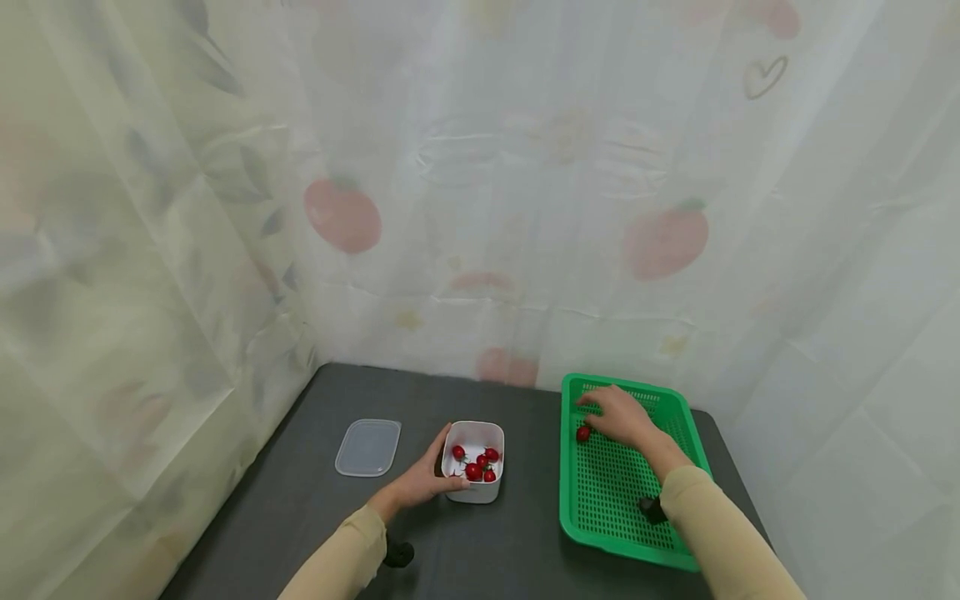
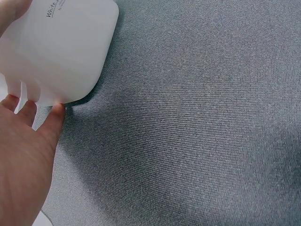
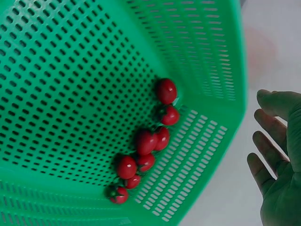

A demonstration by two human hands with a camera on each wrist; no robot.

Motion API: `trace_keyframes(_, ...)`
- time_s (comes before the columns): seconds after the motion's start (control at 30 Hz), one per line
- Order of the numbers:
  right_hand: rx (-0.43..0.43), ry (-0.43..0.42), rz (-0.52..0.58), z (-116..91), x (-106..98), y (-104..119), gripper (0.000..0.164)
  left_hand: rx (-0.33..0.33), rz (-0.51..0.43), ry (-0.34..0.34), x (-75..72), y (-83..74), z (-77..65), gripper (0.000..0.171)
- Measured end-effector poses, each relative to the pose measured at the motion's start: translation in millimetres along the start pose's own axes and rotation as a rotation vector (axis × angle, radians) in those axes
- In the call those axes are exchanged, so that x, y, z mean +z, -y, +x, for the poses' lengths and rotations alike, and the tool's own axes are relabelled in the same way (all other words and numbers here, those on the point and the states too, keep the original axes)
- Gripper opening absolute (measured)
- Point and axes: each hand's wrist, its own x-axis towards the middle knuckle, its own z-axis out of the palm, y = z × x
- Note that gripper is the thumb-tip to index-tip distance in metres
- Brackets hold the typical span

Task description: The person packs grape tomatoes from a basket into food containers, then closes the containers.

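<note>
My left hand [image 1: 422,482] holds a white plastic container [image 1: 474,493], its thumb along the near side and its fingers at the left side. Several cherry tomatoes [image 1: 473,472] lie inside the container. In the left wrist view, the fingertips of the left hand [image 2: 23,155] touch the container's wall [image 2: 66,56]. My right hand [image 1: 618,414] is over the far left part of a green perforated basket [image 1: 567,500], near a cherry tomato [image 1: 582,433]. The right wrist view shows the right hand [image 3: 287,155] with fingers apart and nothing held; several cherry tomatoes [image 3: 146,142] line the basket's edge.
A translucent square lid [image 1: 368,447] lies left of the container on the dark grey table [image 1: 517,533]. Behind the table hangs a pale curtain [image 1: 525,208] with printed fruit, and similar sheets close off both sides. The basket has raised walls [image 3: 188,160].
</note>
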Motion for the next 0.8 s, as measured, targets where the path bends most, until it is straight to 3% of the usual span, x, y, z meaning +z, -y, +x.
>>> trace_keyframes(0.23, 0.005, 0.018, -0.040, 0, 11, -13, 0.027, -0.016, -0.016, 0.000, 0.6, -3.0, -1.1, 0.111)
trace_keyframes(0.53, 0.079, 0.115, 0.009, -4, 21, -11, 0.035, -0.038, -0.005, -0.013, 1.4, -6.6, -2.5, 0.111)
trace_keyframes(0.8, 0.093, 0.187, 0.001, -3, 34, -10, 0.037, -0.026, -0.035, 0.003, 2.8, -7.1, -2.7, 0.111)
